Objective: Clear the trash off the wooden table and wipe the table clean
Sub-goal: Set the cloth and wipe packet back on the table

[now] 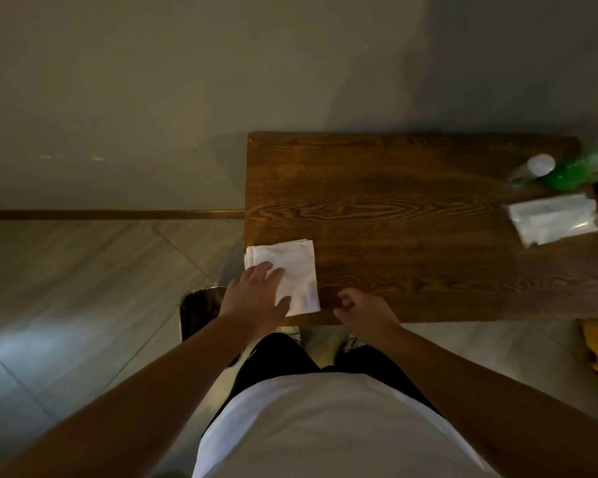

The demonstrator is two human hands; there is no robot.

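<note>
While the left hand [256, 298] lies flat and open on the folded white cloth [292, 274] at the near left corner of the dark brown wood-grain bench [411, 215], the right hand [363, 310] hovers just beside it at the near edge, fingers loosely curled around nothing. The cloth overhangs the left edge a little, so a sideways push could drag it off toward the dark bin [201, 310] on the floor below. Pressing with spread fingers alone may let the folds slide apart and leave streaks. At the far right a green plastic bottle with a white cap [567, 170] and a clear plastic packet [556, 219] sit on the bench; a long sweep could knock the bottle over or push the packet off.
</note>
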